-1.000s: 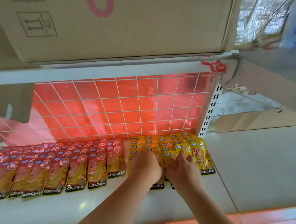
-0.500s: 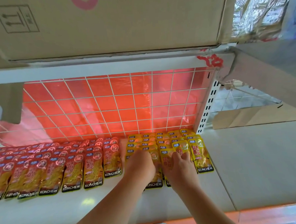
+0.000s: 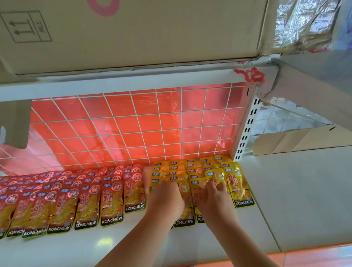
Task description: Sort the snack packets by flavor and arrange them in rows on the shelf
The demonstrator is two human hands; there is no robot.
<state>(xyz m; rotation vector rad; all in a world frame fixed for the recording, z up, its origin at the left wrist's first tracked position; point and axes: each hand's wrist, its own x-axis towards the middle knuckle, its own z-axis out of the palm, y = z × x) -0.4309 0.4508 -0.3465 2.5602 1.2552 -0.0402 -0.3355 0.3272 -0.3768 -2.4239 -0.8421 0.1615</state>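
Red KONCHEW snack packets [image 3: 87, 201] lie in overlapping rows across the left half of the white shelf [image 3: 79, 252]. Yellow packets [image 3: 240, 188] lie in rows on the right, up against the wire grid. My left hand [image 3: 166, 201] rests palm down on the front yellow packets, its fingers bent over them. My right hand [image 3: 214, 198] lies beside it on the neighbouring yellow packets [image 3: 198, 191], fingertips pressing on their upper parts. The packets under both palms are mostly hidden.
A white wire grid [image 3: 130, 127] with red film behind closes the back. A large cardboard box [image 3: 124, 27] sits on the shelf above. A slotted white upright [image 3: 245, 129] ends the bay on the right, with a bare white shelf [image 3: 307, 198] and flat cardboard [image 3: 306, 138] beyond.
Both hands stay on the front yellow packets and shift only slightly; the right hand's fingers have slid a little up the packets. The view has moved a bit.
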